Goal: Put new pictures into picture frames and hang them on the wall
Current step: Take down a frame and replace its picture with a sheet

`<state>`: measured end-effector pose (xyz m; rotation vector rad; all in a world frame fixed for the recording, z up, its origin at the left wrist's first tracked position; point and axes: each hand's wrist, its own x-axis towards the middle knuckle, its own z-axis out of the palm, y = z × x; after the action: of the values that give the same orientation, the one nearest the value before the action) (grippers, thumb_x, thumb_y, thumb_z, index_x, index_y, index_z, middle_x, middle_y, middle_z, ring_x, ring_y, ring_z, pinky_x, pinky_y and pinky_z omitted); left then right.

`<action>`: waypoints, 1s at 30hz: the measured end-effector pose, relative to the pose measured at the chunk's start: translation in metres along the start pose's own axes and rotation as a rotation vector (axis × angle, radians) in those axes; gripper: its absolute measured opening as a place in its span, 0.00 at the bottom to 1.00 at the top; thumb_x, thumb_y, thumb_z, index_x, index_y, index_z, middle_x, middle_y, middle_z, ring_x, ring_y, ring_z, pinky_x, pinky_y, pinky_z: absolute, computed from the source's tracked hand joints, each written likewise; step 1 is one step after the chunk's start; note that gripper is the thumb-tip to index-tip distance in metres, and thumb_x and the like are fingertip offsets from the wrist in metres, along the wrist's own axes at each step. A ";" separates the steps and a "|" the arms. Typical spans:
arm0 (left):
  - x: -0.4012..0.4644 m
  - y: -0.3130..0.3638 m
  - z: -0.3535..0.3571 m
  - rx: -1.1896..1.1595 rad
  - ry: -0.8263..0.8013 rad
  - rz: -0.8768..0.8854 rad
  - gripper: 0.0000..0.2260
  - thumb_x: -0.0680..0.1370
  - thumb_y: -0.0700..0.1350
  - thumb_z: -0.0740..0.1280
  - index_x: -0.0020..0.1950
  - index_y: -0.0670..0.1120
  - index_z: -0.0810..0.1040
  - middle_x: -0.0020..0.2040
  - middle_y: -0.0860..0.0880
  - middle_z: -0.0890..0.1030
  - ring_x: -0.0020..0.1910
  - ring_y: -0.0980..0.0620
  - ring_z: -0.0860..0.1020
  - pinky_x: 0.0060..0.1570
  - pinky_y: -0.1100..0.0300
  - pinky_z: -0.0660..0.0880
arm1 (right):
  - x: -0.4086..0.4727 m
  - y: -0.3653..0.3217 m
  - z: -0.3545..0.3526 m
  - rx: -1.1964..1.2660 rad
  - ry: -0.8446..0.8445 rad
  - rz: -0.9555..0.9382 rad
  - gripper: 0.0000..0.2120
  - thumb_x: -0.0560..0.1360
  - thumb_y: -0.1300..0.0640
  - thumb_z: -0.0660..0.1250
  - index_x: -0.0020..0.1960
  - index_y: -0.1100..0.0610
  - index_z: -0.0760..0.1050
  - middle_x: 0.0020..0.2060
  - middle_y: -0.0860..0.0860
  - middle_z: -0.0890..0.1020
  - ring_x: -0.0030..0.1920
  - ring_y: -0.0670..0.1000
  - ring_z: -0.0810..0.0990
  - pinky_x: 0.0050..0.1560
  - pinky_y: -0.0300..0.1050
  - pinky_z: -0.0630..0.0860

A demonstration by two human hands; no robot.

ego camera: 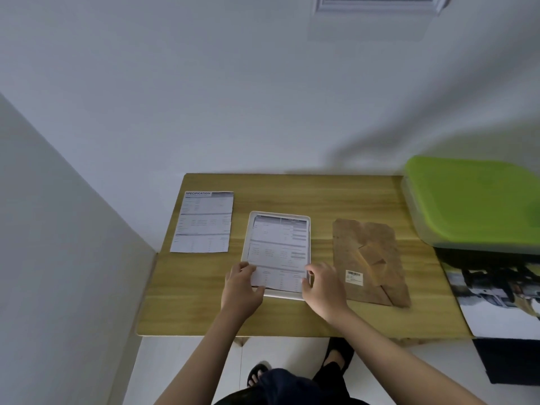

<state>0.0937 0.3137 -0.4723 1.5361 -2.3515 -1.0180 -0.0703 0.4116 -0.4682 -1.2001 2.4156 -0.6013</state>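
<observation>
Frame [276, 255] flat at table [204, 302] centre, printed sheet [277, 249] laid in it, left hand [241, 287] pinching sheet's near-left corner, right hand [324, 287] apparently gripping near-right corner, second sheet [203, 222] left, backing board [369, 261] right.

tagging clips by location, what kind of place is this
Probably a room at home, in a corner: a small wooden table against plain white walls, a green-lidded storage box beside it, and a tiled floor below.
</observation>
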 end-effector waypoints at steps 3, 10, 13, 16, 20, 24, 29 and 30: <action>0.003 -0.001 -0.002 0.037 -0.015 0.019 0.25 0.71 0.48 0.72 0.67 0.45 0.71 0.66 0.50 0.69 0.64 0.49 0.68 0.59 0.59 0.73 | -0.001 -0.002 0.005 -0.005 -0.007 0.007 0.10 0.75 0.57 0.63 0.55 0.56 0.76 0.46 0.49 0.77 0.55 0.52 0.73 0.47 0.44 0.73; 0.013 -0.008 -0.007 0.056 -0.017 0.016 0.29 0.66 0.50 0.76 0.65 0.44 0.73 0.62 0.51 0.73 0.58 0.50 0.74 0.53 0.59 0.78 | -0.002 -0.015 0.015 0.101 -0.034 0.162 0.15 0.74 0.57 0.65 0.61 0.56 0.74 0.56 0.52 0.76 0.62 0.53 0.72 0.56 0.49 0.75; 0.015 -0.010 -0.008 0.094 -0.015 0.048 0.29 0.67 0.49 0.75 0.66 0.44 0.73 0.62 0.51 0.73 0.57 0.50 0.75 0.52 0.59 0.78 | 0.002 -0.017 0.016 0.217 -0.014 0.252 0.18 0.72 0.57 0.65 0.61 0.56 0.74 0.57 0.53 0.78 0.60 0.53 0.75 0.55 0.50 0.77; 0.016 -0.011 -0.010 0.137 -0.022 0.098 0.27 0.68 0.49 0.74 0.65 0.44 0.73 0.61 0.50 0.74 0.56 0.49 0.76 0.50 0.59 0.78 | 0.005 -0.017 0.017 0.243 -0.007 0.277 0.18 0.71 0.58 0.66 0.61 0.56 0.74 0.55 0.53 0.79 0.57 0.52 0.77 0.53 0.47 0.77; 0.017 -0.016 -0.013 0.155 -0.035 0.135 0.28 0.69 0.49 0.74 0.67 0.46 0.72 0.64 0.51 0.72 0.59 0.49 0.75 0.54 0.59 0.76 | 0.006 -0.018 0.017 0.403 -0.005 0.346 0.18 0.71 0.61 0.68 0.61 0.59 0.74 0.52 0.53 0.80 0.52 0.50 0.78 0.50 0.41 0.74; 0.016 -0.020 -0.015 0.151 -0.050 0.150 0.29 0.70 0.51 0.73 0.68 0.47 0.72 0.65 0.52 0.72 0.61 0.51 0.74 0.57 0.59 0.75 | 0.003 -0.023 0.019 0.487 -0.003 0.366 0.18 0.72 0.61 0.69 0.61 0.59 0.73 0.50 0.52 0.79 0.50 0.48 0.77 0.47 0.38 0.71; 0.016 -0.022 -0.018 0.109 -0.067 0.163 0.29 0.71 0.51 0.72 0.70 0.46 0.70 0.63 0.50 0.73 0.61 0.50 0.73 0.57 0.58 0.75 | -0.001 -0.024 0.020 0.506 0.001 0.350 0.16 0.72 0.60 0.69 0.59 0.57 0.73 0.51 0.52 0.78 0.51 0.48 0.77 0.46 0.37 0.71; 0.015 -0.021 -0.019 0.098 -0.069 0.165 0.29 0.71 0.52 0.72 0.70 0.46 0.70 0.63 0.49 0.73 0.61 0.50 0.73 0.57 0.57 0.75 | -0.002 -0.024 0.019 0.505 0.014 0.346 0.16 0.72 0.59 0.69 0.59 0.56 0.74 0.51 0.52 0.78 0.51 0.49 0.77 0.47 0.38 0.72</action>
<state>0.1113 0.2868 -0.4747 1.3304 -2.5608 -0.9461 -0.0440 0.3965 -0.4715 -0.5592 2.2108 -1.0228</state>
